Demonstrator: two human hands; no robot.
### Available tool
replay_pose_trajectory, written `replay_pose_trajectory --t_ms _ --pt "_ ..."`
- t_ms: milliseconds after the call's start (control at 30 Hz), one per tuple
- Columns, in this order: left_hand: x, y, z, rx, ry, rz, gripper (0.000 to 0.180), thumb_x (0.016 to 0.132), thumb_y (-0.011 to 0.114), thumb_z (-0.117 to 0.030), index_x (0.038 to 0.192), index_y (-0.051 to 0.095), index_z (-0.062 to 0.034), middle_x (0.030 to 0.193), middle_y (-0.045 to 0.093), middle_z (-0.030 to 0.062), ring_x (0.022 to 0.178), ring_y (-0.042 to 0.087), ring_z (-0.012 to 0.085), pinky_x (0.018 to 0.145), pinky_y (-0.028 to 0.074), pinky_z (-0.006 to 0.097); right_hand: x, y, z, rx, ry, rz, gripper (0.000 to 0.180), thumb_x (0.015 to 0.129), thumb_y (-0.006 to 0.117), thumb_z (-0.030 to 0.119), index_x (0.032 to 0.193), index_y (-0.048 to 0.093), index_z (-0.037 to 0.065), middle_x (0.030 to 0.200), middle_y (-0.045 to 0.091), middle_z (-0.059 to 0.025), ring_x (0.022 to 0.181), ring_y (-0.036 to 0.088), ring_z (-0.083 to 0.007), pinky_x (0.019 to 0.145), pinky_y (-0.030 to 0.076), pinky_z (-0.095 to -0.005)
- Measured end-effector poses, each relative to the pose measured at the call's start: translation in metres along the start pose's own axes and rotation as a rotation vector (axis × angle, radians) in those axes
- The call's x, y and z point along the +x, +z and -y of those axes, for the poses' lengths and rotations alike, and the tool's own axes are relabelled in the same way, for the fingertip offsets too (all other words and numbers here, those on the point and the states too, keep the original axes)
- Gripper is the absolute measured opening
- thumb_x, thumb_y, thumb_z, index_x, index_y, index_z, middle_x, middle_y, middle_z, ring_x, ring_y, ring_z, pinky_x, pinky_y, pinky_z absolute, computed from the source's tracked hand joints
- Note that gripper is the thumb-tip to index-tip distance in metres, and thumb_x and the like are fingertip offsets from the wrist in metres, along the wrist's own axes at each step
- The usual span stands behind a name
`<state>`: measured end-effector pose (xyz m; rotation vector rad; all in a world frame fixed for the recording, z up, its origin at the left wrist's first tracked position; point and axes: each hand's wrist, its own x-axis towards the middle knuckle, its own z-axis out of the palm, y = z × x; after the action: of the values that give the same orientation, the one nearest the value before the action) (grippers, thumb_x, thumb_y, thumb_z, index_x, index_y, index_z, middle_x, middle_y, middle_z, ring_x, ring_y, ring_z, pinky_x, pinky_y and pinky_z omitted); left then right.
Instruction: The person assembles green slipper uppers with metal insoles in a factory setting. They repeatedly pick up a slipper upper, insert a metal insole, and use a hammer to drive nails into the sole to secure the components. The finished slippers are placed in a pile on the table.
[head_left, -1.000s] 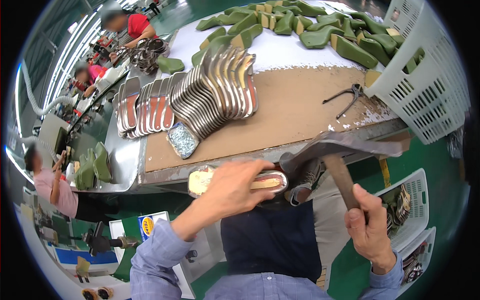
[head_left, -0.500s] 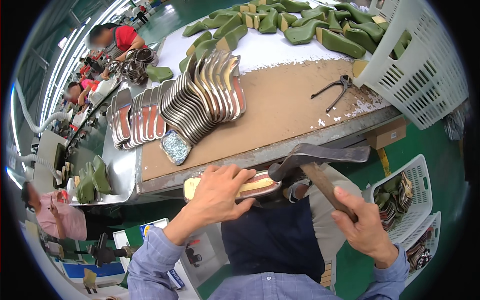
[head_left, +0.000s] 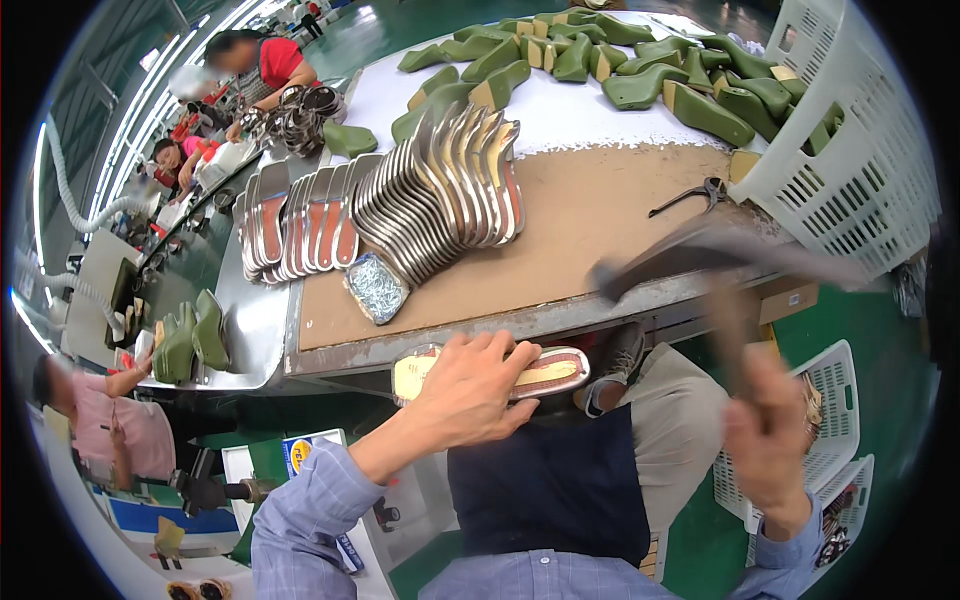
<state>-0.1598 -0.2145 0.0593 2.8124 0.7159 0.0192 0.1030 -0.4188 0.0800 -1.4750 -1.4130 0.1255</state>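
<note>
My left hand (head_left: 470,390) lies over a long insole (head_left: 553,373) with a yellow middle, reddish-brown surround and pale rim, gripping it at the table's near edge. The palm and fingers hide its centre, and what lies beneath it cannot be made out. My right hand (head_left: 768,425) is wrapped round the wooden handle (head_left: 735,340) of a hammer, whose dark metal head (head_left: 690,262) is raised to the right of the insole. Both hammer and right hand are smeared by motion.
Silver-edged insoles (head_left: 430,195) stand stacked beside a clear box of small metal tacks (head_left: 377,288). Pincers (head_left: 690,196) lie at the right. Green shoe lasts (head_left: 640,88) cover the far table, near a white basket (head_left: 850,170). More baskets (head_left: 850,400) stand low right; co-workers (head_left: 255,70) sit left.
My right hand has lifted the hammer up and to the right, away from the insole. My left hand keeps its hold on the insole. The whole view has shifted slightly.
</note>
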Motion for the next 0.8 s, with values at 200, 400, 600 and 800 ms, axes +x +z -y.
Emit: replay_pose_trajectory --t_ms 200,400,600,800 --pt "0.003 0.003 0.002 0.006 0.035 -0.022 0.055 0.082 0.075 -0.037 0.125 0.059 -0.0075 0.104 0.060 0.0119 0.099 0.061 0.0299 0.087 0.045 0.043 -0.014 0.008 0.002 0.149 0.023 0.159 0.046 0.090 0.070 -0.002 0.135 0.060 0.004 0.084 0.067 -0.0100 0.061 0.058 -0.0148 0.055 0.048 -0.0302" --pt "0.003 0.001 0.000 -0.015 0.002 -0.031 0.054 0.081 0.076 -0.036 0.123 0.060 -0.0068 0.103 0.060 0.0118 0.098 0.062 0.0304 0.087 0.045 0.043 0.006 0.025 0.004 -0.057 0.049 0.316 0.050 0.086 0.073 -0.003 0.134 0.059 0.002 0.093 0.071 -0.0193 0.076 0.071 -0.0254 0.068 0.056 -0.0309" --pt "0.006 0.001 -0.003 -0.017 0.000 -0.027 0.056 0.078 0.077 -0.035 0.123 0.060 -0.0063 0.102 0.060 0.0117 0.097 0.061 0.0303 0.087 0.045 0.043 -0.013 0.027 -0.012 -0.112 -0.015 0.365 0.053 0.087 0.074 0.003 0.137 0.060 0.013 0.077 0.063 -0.0141 0.063 0.065 -0.0296 0.056 0.052 -0.0385" --pt "0.002 0.014 0.003 0.072 -0.042 -0.051 0.058 0.075 0.078 -0.030 0.123 0.058 -0.0049 0.097 0.066 0.0126 0.092 0.067 0.0320 0.082 0.048 0.043 0.040 0.054 -0.034 -0.454 -0.076 0.307 0.056 0.090 0.070 0.008 0.142 0.057 0.022 0.076 0.058 -0.0123 0.062 0.061 -0.0340 0.054 0.049 -0.0458"
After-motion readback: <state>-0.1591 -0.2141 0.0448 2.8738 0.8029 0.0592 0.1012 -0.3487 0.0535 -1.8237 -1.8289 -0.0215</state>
